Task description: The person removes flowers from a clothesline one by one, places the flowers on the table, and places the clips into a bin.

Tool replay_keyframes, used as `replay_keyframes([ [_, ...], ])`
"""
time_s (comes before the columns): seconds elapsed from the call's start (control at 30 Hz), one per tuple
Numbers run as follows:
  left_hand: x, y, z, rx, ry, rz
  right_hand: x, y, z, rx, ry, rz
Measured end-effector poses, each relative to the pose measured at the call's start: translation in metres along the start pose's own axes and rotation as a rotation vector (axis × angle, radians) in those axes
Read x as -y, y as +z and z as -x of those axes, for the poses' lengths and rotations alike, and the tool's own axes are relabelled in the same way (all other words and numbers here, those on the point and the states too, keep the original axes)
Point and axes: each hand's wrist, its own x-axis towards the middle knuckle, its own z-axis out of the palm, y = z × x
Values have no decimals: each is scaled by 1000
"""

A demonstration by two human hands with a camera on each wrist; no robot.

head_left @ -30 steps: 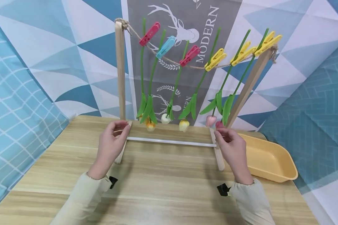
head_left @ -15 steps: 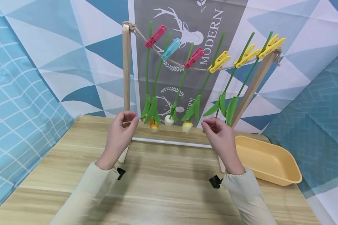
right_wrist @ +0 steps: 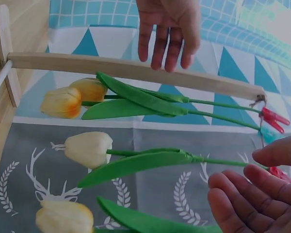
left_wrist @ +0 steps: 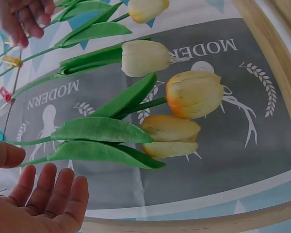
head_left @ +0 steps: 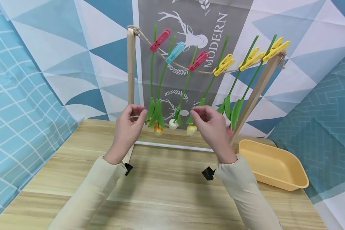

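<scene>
Several artificial tulips hang upside down from a twine line [head_left: 176,66], clipped by clothespins. An orange-yellow tulip [head_left: 158,130], a white tulip [head_left: 173,124] and a yellow tulip [head_left: 191,129] show between my hands. My left hand [head_left: 129,131] is raised beside the left post, nearest the leftmost tulips, with loosely bent fingers and nothing held. In front of the yellow tulip's leaves floats my right hand [head_left: 212,131], likewise holding nothing and partly covering the pink tulips. Both wrist views show spread fingers, with a gap between thumb and fingers.
Two wooden posts [head_left: 130,67] joined by a white rod [head_left: 172,146] carry the line. Red [head_left: 160,40], blue [head_left: 175,52] and yellow clothespins [head_left: 224,65] sit along it. A yellow-orange basin [head_left: 273,164] stands on the wooden table's right side. Patterned cloth hangs behind.
My right hand has moved left and up, from the right post's foot to the yellow tulip. The left hand has risen slightly and shifted right. The view has shifted a little.
</scene>
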Motion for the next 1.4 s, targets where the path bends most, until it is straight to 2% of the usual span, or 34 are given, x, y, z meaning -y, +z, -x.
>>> replay_keyframes([
  [0.4, -10, 1, -13, 5, 50, 30, 20, 16, -20, 6, -111, -113],
  [0.7, -19, 0, -30, -21, 89, 6, 44, 26, -39, 68, -65, -230],
  [0.93, -25, 4, -36, -27, 112, 28, 58, 28, -47, 60, -14, -291],
  [1.4, -35, 6, -51, -50, 128, 26, 103, 24, -70, 32, -79, -329],
])
